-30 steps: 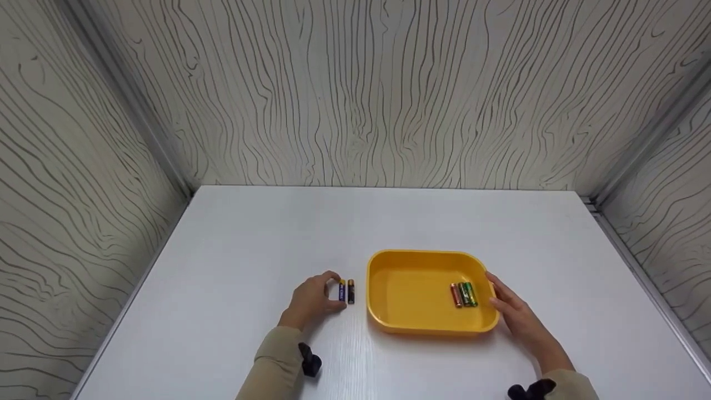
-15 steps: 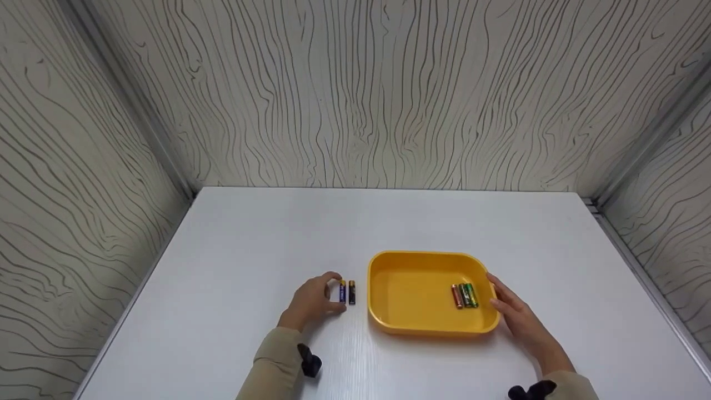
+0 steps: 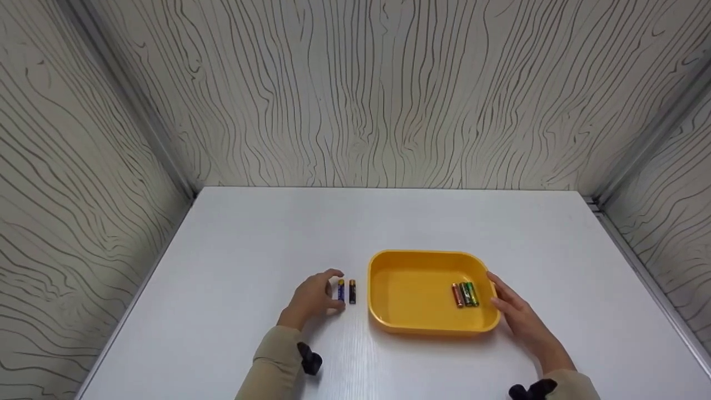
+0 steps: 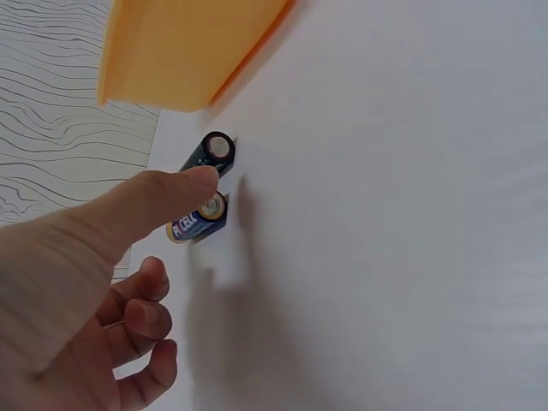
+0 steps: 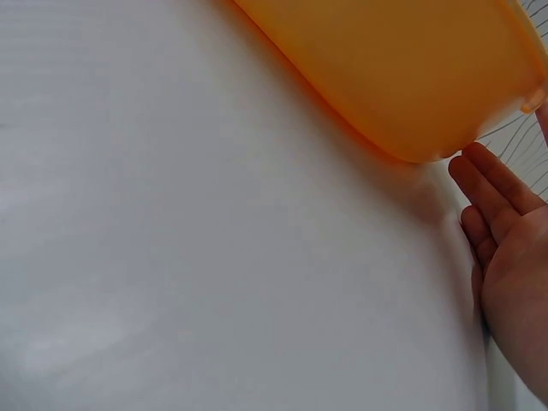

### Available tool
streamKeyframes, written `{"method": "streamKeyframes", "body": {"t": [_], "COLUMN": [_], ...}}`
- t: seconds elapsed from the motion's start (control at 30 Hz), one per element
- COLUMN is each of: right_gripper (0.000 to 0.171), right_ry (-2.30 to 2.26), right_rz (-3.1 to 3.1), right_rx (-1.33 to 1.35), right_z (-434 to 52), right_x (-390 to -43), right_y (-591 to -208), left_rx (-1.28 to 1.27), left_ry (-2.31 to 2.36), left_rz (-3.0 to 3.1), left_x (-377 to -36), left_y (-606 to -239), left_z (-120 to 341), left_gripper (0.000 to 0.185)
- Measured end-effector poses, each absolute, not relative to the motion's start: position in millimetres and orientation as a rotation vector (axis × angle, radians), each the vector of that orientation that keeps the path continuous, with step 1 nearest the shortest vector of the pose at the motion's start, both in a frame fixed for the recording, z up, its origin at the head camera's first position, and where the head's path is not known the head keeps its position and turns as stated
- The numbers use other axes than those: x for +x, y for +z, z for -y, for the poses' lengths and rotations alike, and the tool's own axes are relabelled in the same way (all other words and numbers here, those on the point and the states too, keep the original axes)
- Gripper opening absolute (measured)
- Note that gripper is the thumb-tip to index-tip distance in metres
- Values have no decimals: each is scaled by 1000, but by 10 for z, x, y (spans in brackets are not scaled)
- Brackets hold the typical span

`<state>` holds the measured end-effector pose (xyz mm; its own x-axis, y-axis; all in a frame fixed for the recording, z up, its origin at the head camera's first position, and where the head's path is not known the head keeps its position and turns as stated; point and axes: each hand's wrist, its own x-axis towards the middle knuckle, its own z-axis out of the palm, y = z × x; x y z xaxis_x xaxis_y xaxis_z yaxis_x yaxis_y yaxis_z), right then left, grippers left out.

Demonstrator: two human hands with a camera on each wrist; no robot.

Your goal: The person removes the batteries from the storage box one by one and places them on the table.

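I've got the left hand (image 3: 311, 297) low on the white surface (image 3: 250, 239), a little left of the middle of its near edge, thumb and forefinger spread narrowly around the blue battery (image 3: 341, 290) without closing on it; in the wrist view the thumb tip (image 4: 193, 181) sits right at the end of that battery (image 4: 199, 222), and I can't tell if it actually touches. Just beyond it, side by side and barely apart, lies the black-and-orange battery (image 3: 352, 291), nearer the tray. The right hand (image 3: 519, 316) lies flat and relaxed, fingers straight against the right outer wall of the yellow tray (image 3: 422, 328), holding nothing; the wrist view shows the fingertips (image 5: 479, 175) right at the tray's rounded corner (image 5: 411, 86). Inside the tray, toward its right side, three batteries (image 3: 464, 294) lie bunched together, orange, dark and green. I read this as the pick-up step for the blue battery, with the pinch not yet made. Next move, as I judge it, calls for closing thumb and forefinger on the blue battery's sides cleanly, without nudging its neighbour, while the right hand steadies the tray.
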<state>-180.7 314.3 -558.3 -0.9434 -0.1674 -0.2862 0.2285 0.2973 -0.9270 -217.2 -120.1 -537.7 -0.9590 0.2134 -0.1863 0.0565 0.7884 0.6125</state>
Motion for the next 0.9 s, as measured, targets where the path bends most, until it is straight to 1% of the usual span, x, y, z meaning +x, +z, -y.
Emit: {"method": "streamKeyframes", "body": {"t": [0.3, 0.53, 0.9], "right_gripper": [62, 61, 62], "right_ry": [-1738, -1699, -1726], "right_rz": [-2220, -2240, -2231], "right_rx": [84, 84, 82], "right_z": [-3142, -3143, -3136], "right_x": [-1801, -1796, -1784], "right_y": [-5589, -5599, -5582], "left_rx": [233, 257, 259], "left_ry": [933, 951, 961], "left_rz": [-2727, -2726, -2712], "left_x": [-2166, -2169, -2175], "left_y": [-5329, -5379, -5401], "left_z": [1167, 1172, 1169], "left_gripper": [59, 56, 56]}}
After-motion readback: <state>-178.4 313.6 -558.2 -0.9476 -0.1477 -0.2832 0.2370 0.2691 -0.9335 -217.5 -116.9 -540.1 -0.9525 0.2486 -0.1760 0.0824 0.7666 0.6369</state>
